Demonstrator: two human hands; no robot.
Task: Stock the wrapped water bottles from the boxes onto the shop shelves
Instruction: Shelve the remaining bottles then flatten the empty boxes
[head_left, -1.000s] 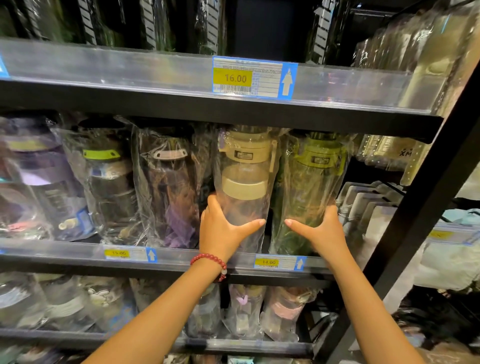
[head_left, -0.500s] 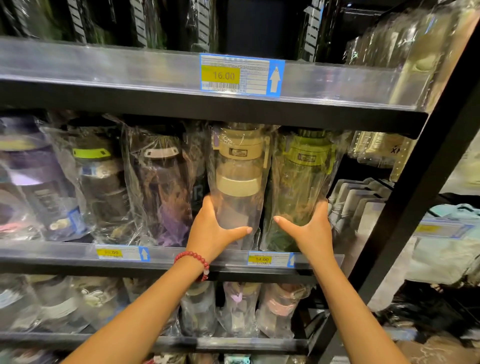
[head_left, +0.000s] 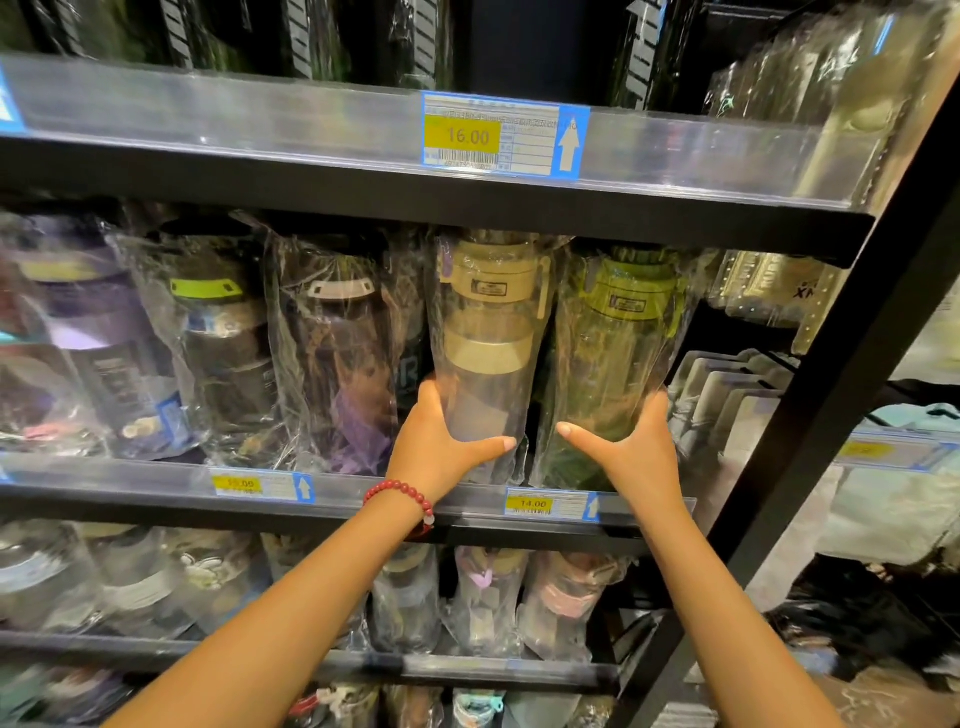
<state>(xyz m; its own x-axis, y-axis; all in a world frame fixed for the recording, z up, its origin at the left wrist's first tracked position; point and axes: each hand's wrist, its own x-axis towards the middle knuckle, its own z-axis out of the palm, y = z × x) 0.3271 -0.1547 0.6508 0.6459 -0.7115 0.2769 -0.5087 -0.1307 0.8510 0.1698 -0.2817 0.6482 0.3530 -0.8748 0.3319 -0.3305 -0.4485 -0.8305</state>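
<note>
Mid shelf: L hand grips beige-lid bottle, R hand grips green bottle; both bagged.

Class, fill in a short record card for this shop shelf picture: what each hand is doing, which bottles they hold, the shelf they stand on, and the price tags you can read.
left hand: left hand grips the beige-lidded bottle low on its wrapper
right hand: right hand grips the green-lidded bottle low on its wrapper
bottle positions: side by side, upright, at the right end of the middle shelf
wrist: red bead bracelet on the left wrist
readable tags: 16.00 tag on the shelf above; 14.00 tag below the two held bottles
neighbours: other wrapped bottles to the left
</note>
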